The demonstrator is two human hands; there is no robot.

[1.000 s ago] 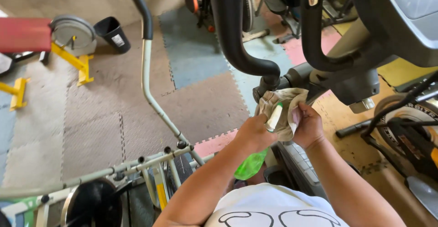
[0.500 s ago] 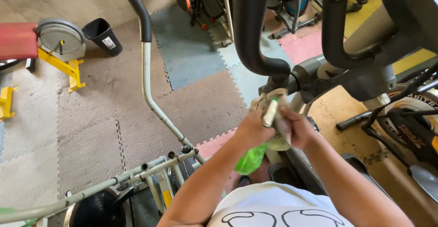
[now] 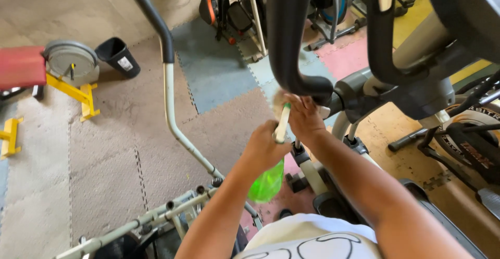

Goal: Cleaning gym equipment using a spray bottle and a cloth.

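Big black elliptical machine fills the right side, its curved black handlebar dropping down the middle of the view and ending in a rounded grip. Right there, the right hand is pressed up under that grip end, fingers curled over a pale cloth that peeks out just beside the knuckles; how tight the grasp is cannot be told. The left hand sits just below and to the left, fist closed around the white neck of a green spray bottle, whose translucent green body hangs down beneath the wrist. The two hands are close together, almost touching at the bottle's top.

Left of them runs a pale metal bar with a black upper grip, part of a second machine. Underfoot lie interlocking foam floor mats in beige, grey-blue, pink and yellow. Further back to the left: a red bench pad, a yellow stand carrying a grey weight plate, and a small black bin.
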